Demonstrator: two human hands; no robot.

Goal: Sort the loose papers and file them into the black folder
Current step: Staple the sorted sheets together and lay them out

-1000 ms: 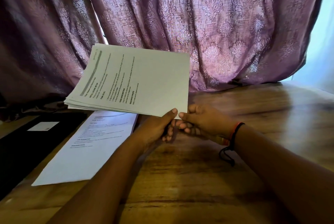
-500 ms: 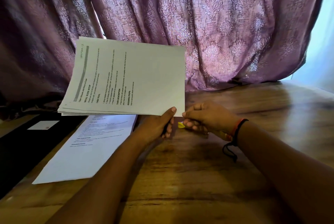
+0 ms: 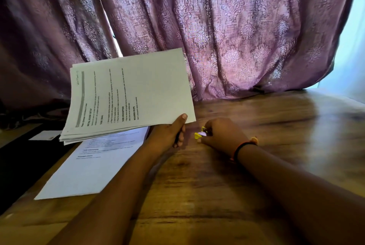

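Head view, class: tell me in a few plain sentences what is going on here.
A person is sorting papers at a wooden table. The left hand holds a stack of printed papers by its near corner, raised off the table. The right hand rests on the table, pinching a small yellow object that is too small to identify. One printed sheet lies flat below the raised stack, next to the black folder at the left edge.

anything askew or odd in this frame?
The stack is held by one corner in the left hand, and its far-left edges are fanned, not squared. One sheet lies slanted on the table below it. The right hand pinches a small yellow item, too blurred to identify. No damage or spill visible.
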